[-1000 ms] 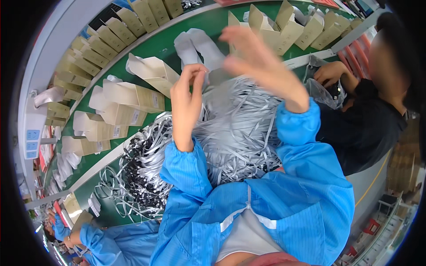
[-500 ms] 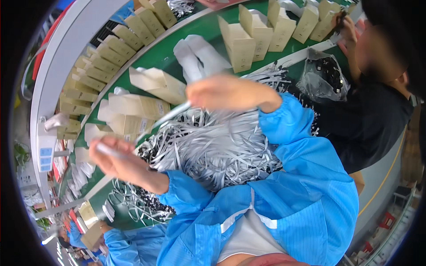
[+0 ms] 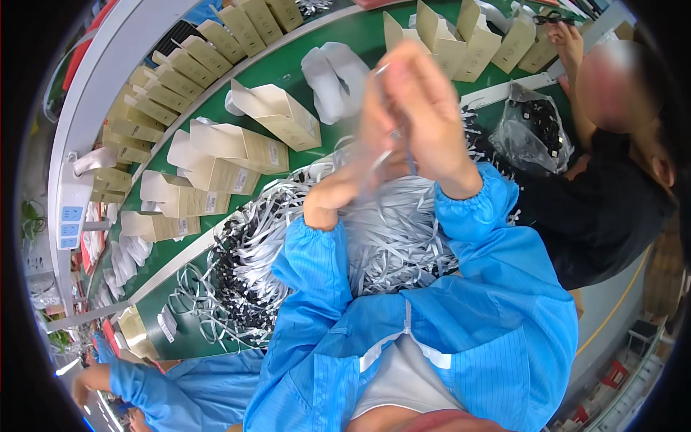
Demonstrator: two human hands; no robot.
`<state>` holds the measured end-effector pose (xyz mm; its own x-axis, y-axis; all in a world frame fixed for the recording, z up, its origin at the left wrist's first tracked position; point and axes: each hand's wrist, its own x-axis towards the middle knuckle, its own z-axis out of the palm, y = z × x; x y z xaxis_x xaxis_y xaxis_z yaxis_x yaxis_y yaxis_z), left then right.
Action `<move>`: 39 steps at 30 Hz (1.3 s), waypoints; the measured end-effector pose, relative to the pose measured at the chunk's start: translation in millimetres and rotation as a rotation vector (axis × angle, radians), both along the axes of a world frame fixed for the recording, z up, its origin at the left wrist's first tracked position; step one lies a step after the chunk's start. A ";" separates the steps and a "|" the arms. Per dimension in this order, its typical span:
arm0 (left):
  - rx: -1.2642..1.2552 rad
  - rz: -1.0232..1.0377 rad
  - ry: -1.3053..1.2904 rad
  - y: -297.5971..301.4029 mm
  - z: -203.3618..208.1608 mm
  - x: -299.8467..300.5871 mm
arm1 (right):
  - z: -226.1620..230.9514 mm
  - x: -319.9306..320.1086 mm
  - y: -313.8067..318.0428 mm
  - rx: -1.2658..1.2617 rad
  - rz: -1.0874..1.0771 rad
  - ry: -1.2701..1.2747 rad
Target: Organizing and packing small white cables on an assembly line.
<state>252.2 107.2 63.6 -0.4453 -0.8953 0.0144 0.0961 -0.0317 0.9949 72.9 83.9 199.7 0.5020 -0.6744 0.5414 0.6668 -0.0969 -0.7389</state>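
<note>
My right hand point(image 3: 430, 119) is raised over the green workbench with its fingers closed around a thin, flat grey strip point(image 3: 377, 167). Close beside and below it, my left hand point(image 3: 338, 189) is bent toward the same strip, its fingers closed and smeared by motion. The strip's ends are too blurred to make out. Right under both hands lies a big heap of flat grey-white strips point(image 3: 392, 248), with many small black end pieces point(image 3: 241, 288) along its left side.
Beyond the heap stand open cream boxes point(image 3: 284, 119), some with white padding inside. White sleeves point(image 3: 332, 83) lie between box groups. A clear bag of black parts point(image 3: 533, 129) sits at right, beside a person in black point(image 3: 597, 209). Another person in blue point(image 3: 194, 392) works at lower left.
My hands were spread apart with the strip stretched between them. Both have moved: the left to the right, the right up and right, so they now meet. More boxes show at left.
</note>
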 end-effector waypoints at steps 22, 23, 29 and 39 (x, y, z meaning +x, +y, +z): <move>-0.230 0.614 0.161 28.2 110.0 12.5 | -74.1 43.3 -63.3 -0.551 0.228 0.749; -0.252 0.642 0.181 29.6 108.5 19.0 | -67.1 40.7 -62.7 -0.550 0.227 0.752; -0.176 0.655 0.163 12.4 90.4 11.3 | -40.2 30.3 -48.1 -0.557 -0.427 0.576; -0.404 0.598 -0.455 -0.5 75.1 -15.3 | -2.8 15.5 -43.0 0.347 -0.679 -0.052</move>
